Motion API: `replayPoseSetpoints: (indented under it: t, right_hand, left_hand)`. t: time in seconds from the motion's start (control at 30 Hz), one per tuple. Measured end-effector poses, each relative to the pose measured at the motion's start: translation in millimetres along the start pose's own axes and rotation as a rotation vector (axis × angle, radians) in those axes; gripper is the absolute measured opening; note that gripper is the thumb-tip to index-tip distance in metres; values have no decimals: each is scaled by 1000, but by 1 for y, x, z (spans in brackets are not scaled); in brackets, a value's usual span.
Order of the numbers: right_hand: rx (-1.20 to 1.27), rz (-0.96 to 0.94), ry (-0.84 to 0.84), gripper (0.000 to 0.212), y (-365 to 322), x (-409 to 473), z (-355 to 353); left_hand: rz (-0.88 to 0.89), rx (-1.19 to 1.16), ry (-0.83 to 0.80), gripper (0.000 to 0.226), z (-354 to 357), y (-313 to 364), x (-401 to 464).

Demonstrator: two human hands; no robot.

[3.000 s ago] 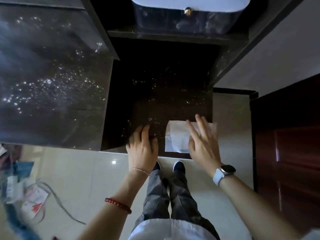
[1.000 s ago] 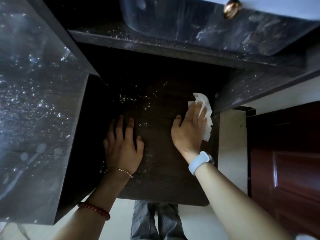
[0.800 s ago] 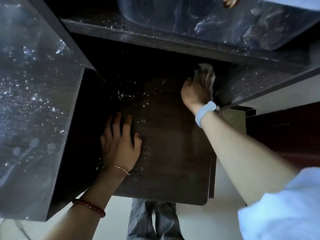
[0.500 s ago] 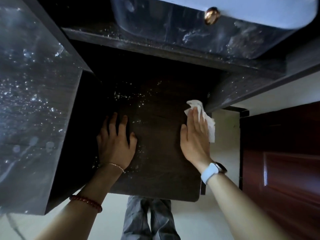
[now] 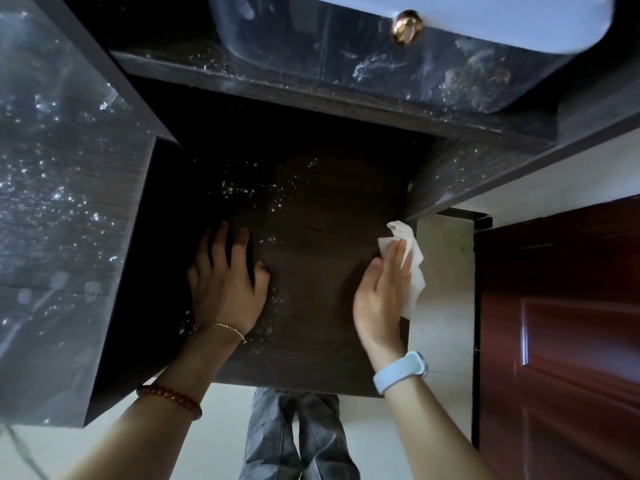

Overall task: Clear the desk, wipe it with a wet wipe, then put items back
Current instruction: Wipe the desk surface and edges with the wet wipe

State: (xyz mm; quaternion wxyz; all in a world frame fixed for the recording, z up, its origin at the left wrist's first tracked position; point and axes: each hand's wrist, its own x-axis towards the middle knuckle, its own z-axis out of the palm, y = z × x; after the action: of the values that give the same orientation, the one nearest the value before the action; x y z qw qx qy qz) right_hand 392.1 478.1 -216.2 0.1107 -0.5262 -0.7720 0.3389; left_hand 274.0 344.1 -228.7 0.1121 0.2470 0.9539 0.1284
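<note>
Wet wipe pressed by flat right hand, left hand flat on desk

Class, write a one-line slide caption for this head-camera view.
Right hand presses a white wet wipe at the dark desk's right edge; left hand rests flat on it.

Off to the right there's a reddish-brown wooden door with a raised panel, catching a bit of shine. The floor is pale glossy tile, running under everything down to the bottom of the view. Up top sits a white-lidded container with see-through, smudgy sides and a little brass-coloured knob on the front. A thin dark cable snakes across the tile in the bottom left corner. Grey trouser legs show at the bottom middle.
</note>
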Motion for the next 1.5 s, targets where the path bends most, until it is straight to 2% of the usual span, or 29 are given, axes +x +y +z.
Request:
replayPoseSetpoints:
  t: [0.03,0.13,0.2,0.3,0.47,0.57,0.77,0.93,1.0,1.07,1.17,1.23,1.3,1.43,1.5]
  right_hand:
    - [-68,-97,-19,46,2,-11,2]
    - [-268,-543,-279,44,21,-39,-7]
    - [-269,-632,-308,42,32,-36,-23]
    - [-318,-535,-196,47,37,-17,-38]
    - [-547,-490,-169,51,39,16,-33]
    - [-479,-334,-76,52,30,29,-23]
    - [-275,-192,11,48,17,31,-9]
    - [-477,-106,-27,53,10,18,-10]
    - [-571,-140,-49,52,14,-2,-15]
    - [-630,-310,-135,50,19,-31,-21]
    - [-598,-735,-472,42,32,-73,-26]
    - [-550,-901,-609,41,41,-71,-29]
    - [-582,-937,-585,44,42,-44,-26]
    - [-669,-727,-394,54,11,30,-9]
    - [-693,-711,-343,58,-10,63,8]
  left_hand:
    - [-3,-4,0,60,0,0,0]
    - [-4,-6,0,59,0,0,0]
    - [-5,-8,0,58,0,-1,1]
    - [-7,-5,-5,58,1,-1,0]
    - [-10,-3,-10,57,1,-1,1]
    - [-8,-2,-7,57,2,0,1]
    - [-20,-3,-17,61,0,1,1]
    - [-19,-8,-23,61,-2,2,1]
    - [-19,-11,-23,61,-2,2,1]
    - [-23,-15,-26,61,-2,1,1]
    - [-13,-2,-21,61,-2,0,1]
    - [-2,6,-20,60,-2,-1,0]
    - [1,-1,-17,60,-3,-1,0]
    - [-2,-7,-33,60,-3,-1,0]
    - [7,-5,-32,59,-2,-2,-1]
